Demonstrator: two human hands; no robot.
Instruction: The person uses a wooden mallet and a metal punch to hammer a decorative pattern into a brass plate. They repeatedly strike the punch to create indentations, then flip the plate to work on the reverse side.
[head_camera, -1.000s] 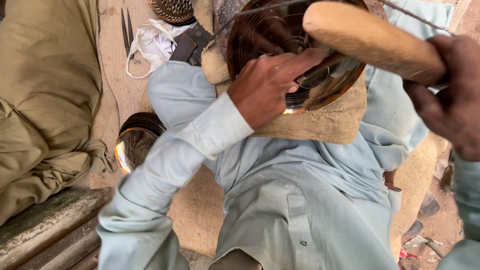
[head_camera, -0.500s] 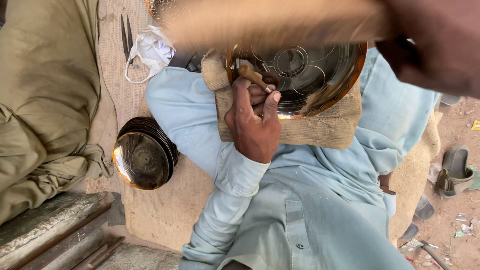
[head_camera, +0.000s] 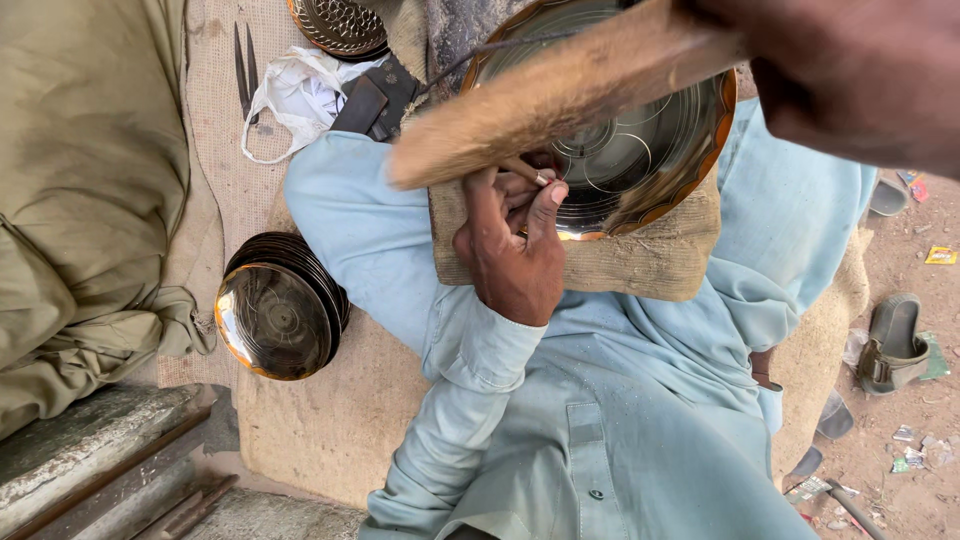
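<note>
The left hand (head_camera: 512, 255) is closed around a thin punch-like tool (head_camera: 527, 174), thumb and fingers pinching its shaft so the tip rests on the engraved metal plate (head_camera: 640, 150). The right hand (head_camera: 850, 75), blurred and close to the camera at about one o'clock, is wrapped around the handle end of a wooden mallet (head_camera: 560, 95), whose long pale head reaches toward ten o'clock and hangs over the left hand and the tool; whether it touches the tool cannot be told.

In this single head view the plate sits just above centre, tilted on a pad of folded burlap (head_camera: 600, 260) that lies on the person's lap, over pale blue clothing (head_camera: 620, 400). The plate's inner face shows cut rings and its rim glows orange-brown.

At nine o'clock from the left hand, well apart from it, a stack of dark round plates (head_camera: 280, 315) rests on the mat. At eleven o'clock lie a white cloth (head_camera: 295, 95) and a pair of shears (head_camera: 245, 60), with another patterned plate (head_camera: 340, 25) at the top edge. A sandal (head_camera: 895, 340) lies on the dirt at three o'clock.
</note>
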